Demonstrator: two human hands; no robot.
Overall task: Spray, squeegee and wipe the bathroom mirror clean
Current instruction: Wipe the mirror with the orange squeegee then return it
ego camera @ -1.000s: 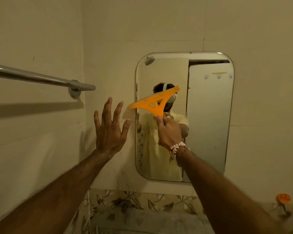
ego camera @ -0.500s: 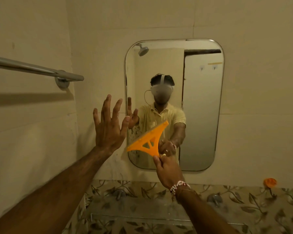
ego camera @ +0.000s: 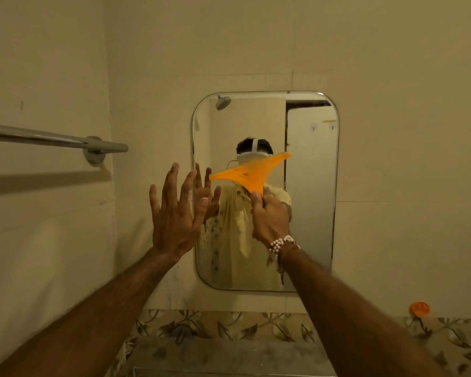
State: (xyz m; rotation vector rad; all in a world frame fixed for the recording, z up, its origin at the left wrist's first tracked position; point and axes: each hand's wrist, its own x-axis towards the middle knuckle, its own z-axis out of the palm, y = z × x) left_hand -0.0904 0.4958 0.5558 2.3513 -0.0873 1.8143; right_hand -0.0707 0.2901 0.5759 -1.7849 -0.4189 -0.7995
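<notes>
A rounded rectangular mirror (ego camera: 310,213) hangs on the beige tiled wall straight ahead. My right hand (ego camera: 269,216) grips the handle of an orange squeegee (ego camera: 249,174), whose blade lies tilted across the mirror's middle, its right end higher. My left hand (ego camera: 174,213) is raised with fingers spread, holding nothing, at the mirror's left edge. Smears show on the lower left glass. The mirror reflects me, a shower head and a door.
A chrome towel bar (ego camera: 52,138) juts from the left wall at hand height. Below the mirror runs a leaf-patterned tile band (ego camera: 229,327) above a ledge. A small orange object (ego camera: 420,308) sits on the wall at lower right.
The squeegee went from mid-mirror down to the lower part, and is now back up at the middle. My left hand stayed raised and spread.
</notes>
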